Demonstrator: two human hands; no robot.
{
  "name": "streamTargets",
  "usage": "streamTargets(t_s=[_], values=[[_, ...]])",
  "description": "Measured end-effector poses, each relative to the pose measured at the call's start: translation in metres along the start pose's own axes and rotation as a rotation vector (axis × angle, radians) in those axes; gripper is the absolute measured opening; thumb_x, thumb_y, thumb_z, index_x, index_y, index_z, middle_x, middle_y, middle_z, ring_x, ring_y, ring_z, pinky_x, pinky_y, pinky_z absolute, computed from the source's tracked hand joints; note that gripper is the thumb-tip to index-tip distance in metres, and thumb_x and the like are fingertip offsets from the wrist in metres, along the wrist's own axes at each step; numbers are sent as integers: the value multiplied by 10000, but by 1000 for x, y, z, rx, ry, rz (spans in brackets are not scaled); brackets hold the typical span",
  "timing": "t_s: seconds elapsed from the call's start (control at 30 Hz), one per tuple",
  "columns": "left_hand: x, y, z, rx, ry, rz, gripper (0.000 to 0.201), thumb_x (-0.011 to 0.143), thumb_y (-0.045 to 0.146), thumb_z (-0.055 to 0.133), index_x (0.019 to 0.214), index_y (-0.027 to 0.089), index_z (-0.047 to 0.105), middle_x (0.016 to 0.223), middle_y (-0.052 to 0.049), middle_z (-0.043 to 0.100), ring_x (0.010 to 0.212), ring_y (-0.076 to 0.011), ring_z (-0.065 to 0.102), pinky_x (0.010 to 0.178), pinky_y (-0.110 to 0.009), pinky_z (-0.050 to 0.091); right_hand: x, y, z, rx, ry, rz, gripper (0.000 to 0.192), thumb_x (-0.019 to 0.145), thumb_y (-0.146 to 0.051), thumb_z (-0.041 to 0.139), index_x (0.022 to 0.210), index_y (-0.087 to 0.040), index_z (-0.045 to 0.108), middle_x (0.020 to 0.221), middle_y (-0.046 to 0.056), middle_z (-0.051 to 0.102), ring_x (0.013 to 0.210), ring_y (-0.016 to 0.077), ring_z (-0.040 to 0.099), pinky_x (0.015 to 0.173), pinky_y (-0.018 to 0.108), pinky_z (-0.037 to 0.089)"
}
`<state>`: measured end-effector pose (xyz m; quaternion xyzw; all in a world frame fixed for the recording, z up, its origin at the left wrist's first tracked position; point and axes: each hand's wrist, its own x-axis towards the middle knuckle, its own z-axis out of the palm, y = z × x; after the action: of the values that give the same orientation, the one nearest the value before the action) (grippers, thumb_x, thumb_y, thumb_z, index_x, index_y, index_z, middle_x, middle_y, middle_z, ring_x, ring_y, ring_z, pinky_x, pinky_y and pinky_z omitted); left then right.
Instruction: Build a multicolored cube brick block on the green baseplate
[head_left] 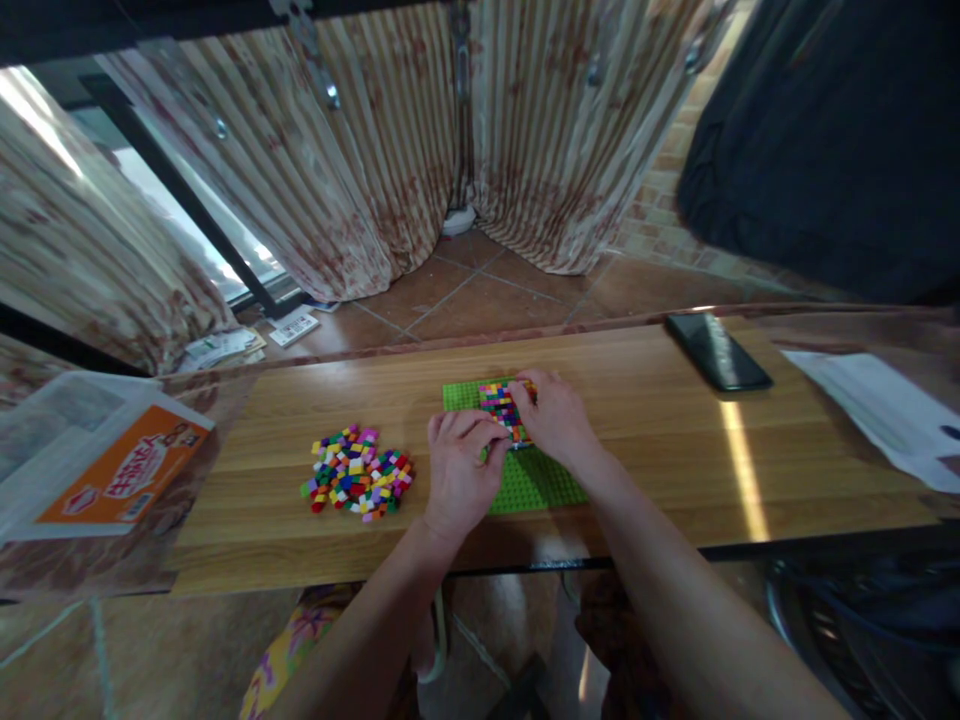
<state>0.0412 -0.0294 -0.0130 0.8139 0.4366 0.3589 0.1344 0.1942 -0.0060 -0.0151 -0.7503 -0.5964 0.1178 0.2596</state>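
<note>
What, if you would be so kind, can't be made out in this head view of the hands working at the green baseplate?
- Fingertips of the left hand and right hand: curled under, so any held brick is hidden.
- Green baseplate: its middle is covered by both hands.
- Placed bricks: too small and blurred to count.
- Orange label on the plastic bag: print too blurred to read.
- Paper: cut off by the right edge.

Green baseplate [534, 482] partly under hands [504, 442]
</note>
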Motion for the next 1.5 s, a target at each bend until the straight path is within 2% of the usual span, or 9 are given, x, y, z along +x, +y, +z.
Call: streamTargets(t_s=[0.47,0.67,0.77,0.87,1.03,1.13,1.27,1.33,1.5], values=[[-4,0,4,82,-25,75,201,897,199,550,736,239,664,947,-2,703,940,-177,556,983,-413,311,0,2,3,-19,16,-16,368,947,-378,391,1102,-161,644,1047,119,669,988,241,590,909,364,430],[-6,0,3,73,-56,65,138,893,213,566,796,242,660,993,-5,692,985,-186,548,999,-417,313,-1,3,3,0,18,-23,369,945,-377,395,1107,-159,643,1051,131,669,989,251,592,899,372,436],[-5,-2,-2,32,-59,69,83,855,207,612,903,244,668,1027,-21,677,1009,-193,556,1005,-409,332,-1,3,2,3,13,-23,368,945,-377,392,1102,-161,646,1045,134,671,982,253,599,896,375,439],[0,-7,-11,11,-36,64,185,833,184,605,1002,235,661,1068,-42,657,1027,-200,558,985,-391,373,-1,3,1,2,0,-23,366,943,-380,394,1096,-166,648,1043,136,673,988,258,602,899,383,439],[13,-34,-35,91,-11,-56,234,796,99,538,955,203,676,1033,-58,666,1012,-216,587,946,-388,429,-1,4,0,11,-9,-33,379,943,-396,393,1099,-166,650,1063,142,670,1015,264,599,906,391,441],[16,-58,-52,143,-67,-169,233,762,77,536,898,188,689,1016,-63,680,996,-218,603,951,-388,449,-1,4,0,21,-8,-44,379,940,-395,395,1091,-162,653,1057,140,676,1001,267,602,916,398,438],[12,-81,-72,144,-266,-211,226,732,64,535,824,190,698,941,-43,699,920,-190,622,912,-351,481,0,5,1,20,4,-51,380,936,-391,387,1088,-162,650,1051,140,675,992,265,600,922,398,435],[9,-85,-79,137,-339,-196,205,712,63,561,797,187,700,911,-40,704,884,-182,626,891,-337,489,0,6,2,15,0,-55,388,937,-393,379,1090,-160,648,1052,141,674,994,265,598,921,396,433],[7,-84,-89,183,-434,-181,205,679,49,585,751,197,708,877,-34,707,843,-174,630,846,-308,494,-1,7,3,6,-7,-39,396,938,-403,375,1099,-157,641,1066,143,672,996,269,600,907,395,440]])
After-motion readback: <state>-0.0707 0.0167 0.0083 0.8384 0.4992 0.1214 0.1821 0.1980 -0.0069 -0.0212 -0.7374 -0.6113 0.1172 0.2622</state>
